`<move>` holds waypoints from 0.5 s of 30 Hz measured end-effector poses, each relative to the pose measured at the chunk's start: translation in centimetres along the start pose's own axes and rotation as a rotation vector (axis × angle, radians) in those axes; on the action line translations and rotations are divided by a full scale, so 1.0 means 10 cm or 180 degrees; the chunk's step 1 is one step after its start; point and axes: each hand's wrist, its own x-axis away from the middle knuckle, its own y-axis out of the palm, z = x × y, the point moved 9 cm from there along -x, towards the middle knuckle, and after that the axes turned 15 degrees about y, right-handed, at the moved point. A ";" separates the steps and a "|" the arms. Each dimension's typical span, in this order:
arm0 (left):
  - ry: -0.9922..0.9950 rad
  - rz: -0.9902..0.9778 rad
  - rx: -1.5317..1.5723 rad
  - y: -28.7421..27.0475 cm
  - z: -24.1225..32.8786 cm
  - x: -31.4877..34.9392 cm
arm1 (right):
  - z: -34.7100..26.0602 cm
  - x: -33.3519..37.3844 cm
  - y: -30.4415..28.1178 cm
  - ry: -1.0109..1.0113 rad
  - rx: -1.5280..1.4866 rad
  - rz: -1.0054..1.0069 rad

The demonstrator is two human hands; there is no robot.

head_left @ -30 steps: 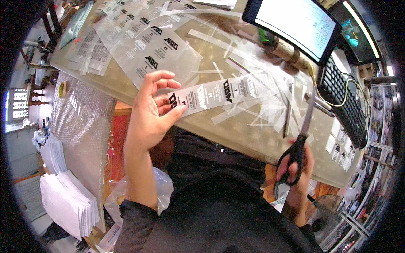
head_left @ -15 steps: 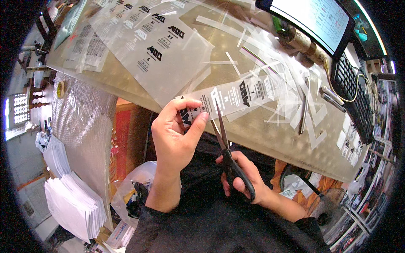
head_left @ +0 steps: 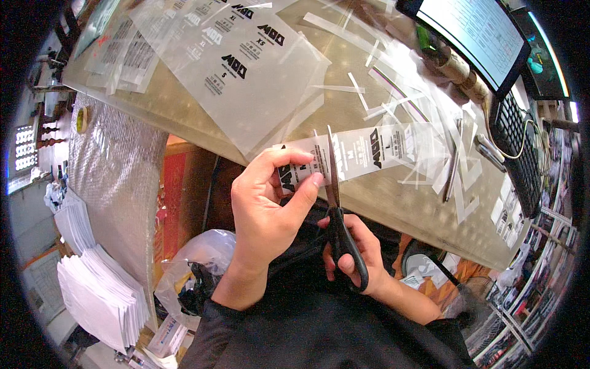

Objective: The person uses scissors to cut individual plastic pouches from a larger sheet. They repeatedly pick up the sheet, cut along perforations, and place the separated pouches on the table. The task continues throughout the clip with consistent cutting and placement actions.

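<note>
My left hand (head_left: 261, 197) pinches the near end of a translucent film strip (head_left: 362, 161) printed with black and white labels. Thumb and forefinger are pressed together on it. The strip's other end stretches away to the right over the table. Black-handled scissors (head_left: 337, 230) are gripped in my right hand (head_left: 367, 252), thumb and fingers at the handle loops. Their blades reach across the strip, just right of my left fingertips, with the tips past its far edge and slightly apart. Whether the film is cut through there I cannot tell.
A large printed film sheet (head_left: 246, 101) lies on the table (head_left: 381, 200), with thin film offcuts (head_left: 393, 111) to its right. A monitor (head_left: 473, 40), keyboard (head_left: 519, 144) and cable stand at the right. Stacked white sheets (head_left: 104, 301) and a plastic bag (head_left: 212, 249) are at the lower left.
The scissors' blades have moved farther across the strip, from its near part to beyond its far edge. My left hand keeps its pinch. The whole view has shifted slightly.
</note>
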 end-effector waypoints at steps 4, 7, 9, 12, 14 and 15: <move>-0.0082 -0.0011 -0.0069 -0.02 -0.03 0.01 | 0.01 0.00 -0.02 -0.0017 0.0104 0.0017; -0.0104 -0.0039 -0.0106 -0.03 -0.03 0.01 | 0.03 0.01 -0.02 0.0023 0.0055 0.0055; -0.0035 -0.0036 -0.0041 -0.01 -0.01 0.00 | 0.04 0.01 -0.02 0.0067 0.0028 0.0097; -0.0101 -0.0032 -0.0012 0.00 -0.01 0.00 | 0.05 0.01 -0.02 0.0187 0.0056 0.0176; -0.0100 -0.0020 0.0004 0.00 -0.01 0.00 | 0.08 0.01 -0.02 0.0337 0.0074 0.0236; -0.0099 -0.0013 0.0012 0.00 -0.01 0.00 | 0.06 0.01 -0.02 0.0228 0.0079 0.0204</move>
